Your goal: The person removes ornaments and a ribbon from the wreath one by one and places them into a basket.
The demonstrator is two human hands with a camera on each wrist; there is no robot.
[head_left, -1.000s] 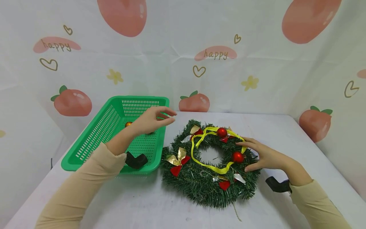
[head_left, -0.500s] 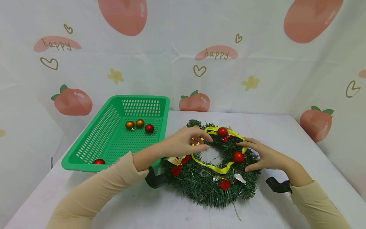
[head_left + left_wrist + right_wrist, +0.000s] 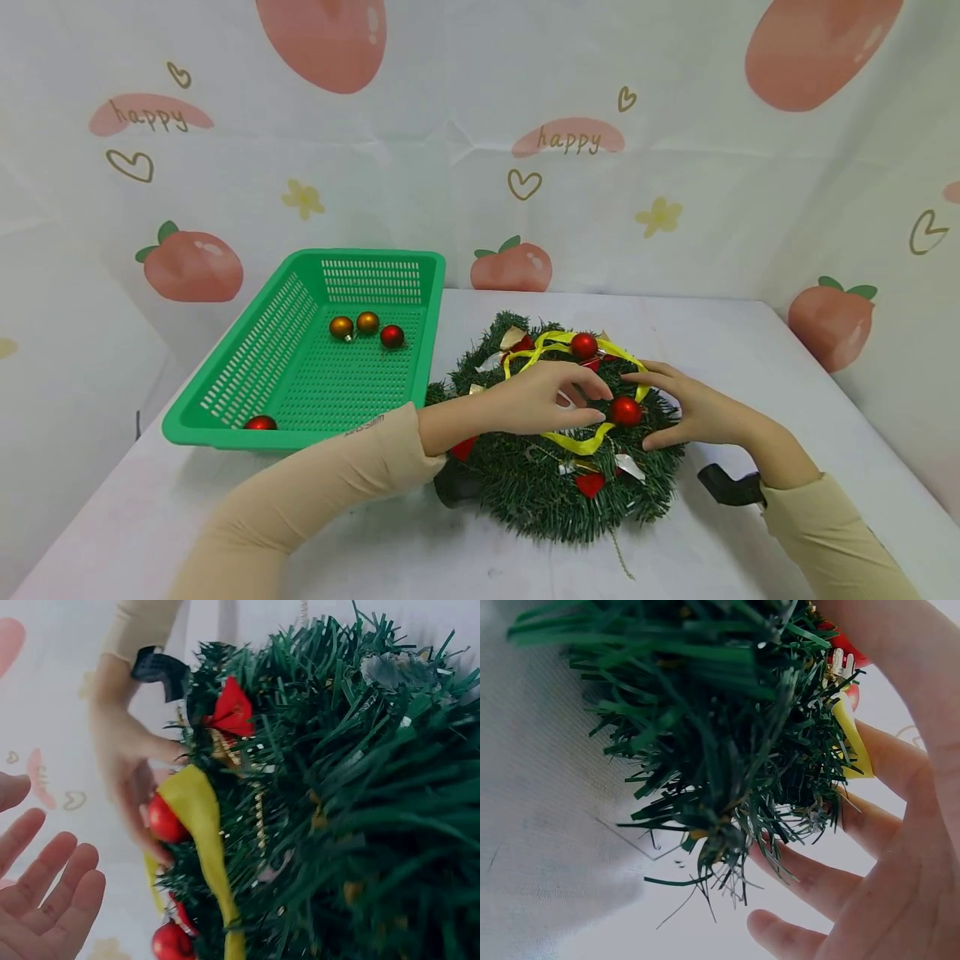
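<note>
A green tinsel wreath (image 3: 540,492) lies on the table, decorated with red bows (image 3: 589,484) and a yellow ribbon (image 3: 581,443). Two red baubles sit on it: one (image 3: 626,412) at its right side, the other (image 3: 584,345) at the back. My left hand (image 3: 543,398) hovers over the wreath's middle, fingertips just left of the right-hand bauble and nothing in its grasp. In the left wrist view its fingers (image 3: 56,877) are loosely spread. My right hand (image 3: 693,408) rests at the wreath's right edge, its relaxed fingers (image 3: 810,881) touching the greenery in the right wrist view.
To the left stands a green plastic basket (image 3: 174,429). Inside are two orange-gold baubles (image 3: 341,327) and two red ones (image 3: 392,337). A white cloth printed with peaches hangs behind the table (image 3: 390,550).
My left hand has swung right from over the basket to the wreath, beside the right-hand bauble, bringing the basket's baubles into full view. My right hand stays in place.
</note>
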